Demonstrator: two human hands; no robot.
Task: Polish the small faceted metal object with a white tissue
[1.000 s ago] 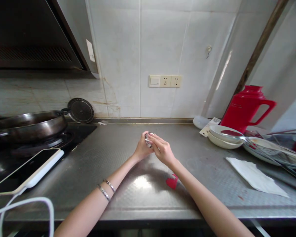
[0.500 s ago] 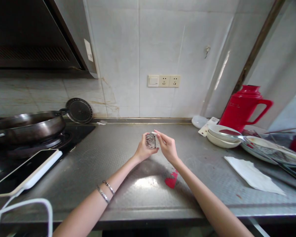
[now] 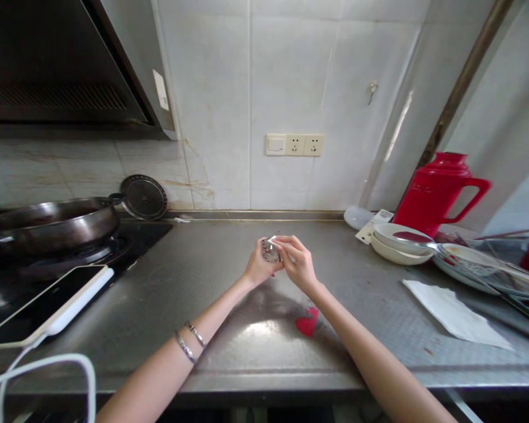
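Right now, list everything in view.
Counter: 1, grey, below
Wall: 1, whitish, behind
Hood: 1, dark, upper left
Hob: 1, black, left
Pan: 1, silvery, on hob
Disc: 1, dark, beside pan
Phone: 1, black-and-white, left
Cable: 1, white, left
Socket panel: 1, cream, wall
Hook: 1, pale, wall
Flask: 1, red, right
Stacked bowls: 2, whitish, right
Card: 1, white, right
Crockery: several, mixed, right
Paper: 1, white, right
Patch: 1, red, front
Glassy object: 1, greyish, centre
Piece: 1, white, centre
Bracelets: 2, silvery, left forearm
Left hand: 1, bare, holding object
Right hand: 1, bare, pinching piece
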